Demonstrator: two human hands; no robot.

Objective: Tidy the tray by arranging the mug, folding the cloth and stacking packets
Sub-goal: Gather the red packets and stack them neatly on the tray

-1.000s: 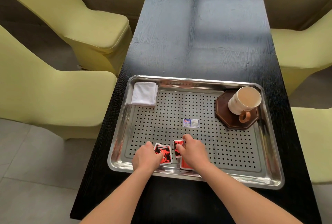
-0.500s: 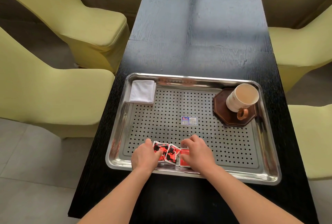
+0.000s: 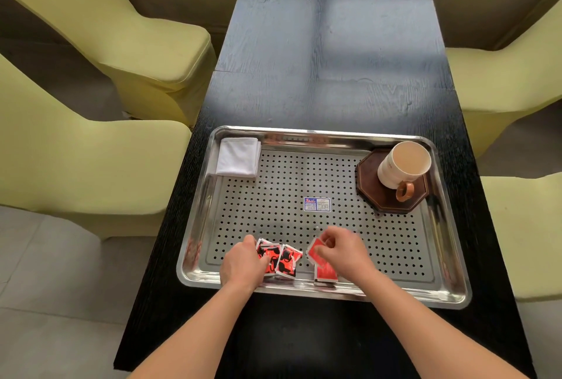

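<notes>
While the folded white cloth (image 3: 238,157) lies in the far-left corner of the perforated steel tray (image 3: 194,226), the mug (image 3: 401,165) stands upright on a brown octagonal coaster (image 3: 369,187) in the far-right corner, handle toward the person. A small blue sticker (image 3: 317,204) sits mid-tray, well apart from both. Hands are at the near edge: the left hand (image 3: 243,263) is curled over two packets (image 3: 287,261), red-black and overlapping, fingers gripping the leftmost one. The right hand (image 3: 346,252) pinches a red packet (image 3: 314,252) by its top, tilted up off the tray, with a flat packet (image 3: 327,274) partly under it. The tray rests on a black woodgrain bench (image 3: 328,59). Yellow-green covered chairs (image 3: 91,165) stand on both sides, on a grey tiled floor (image 3: 45,287).
</notes>
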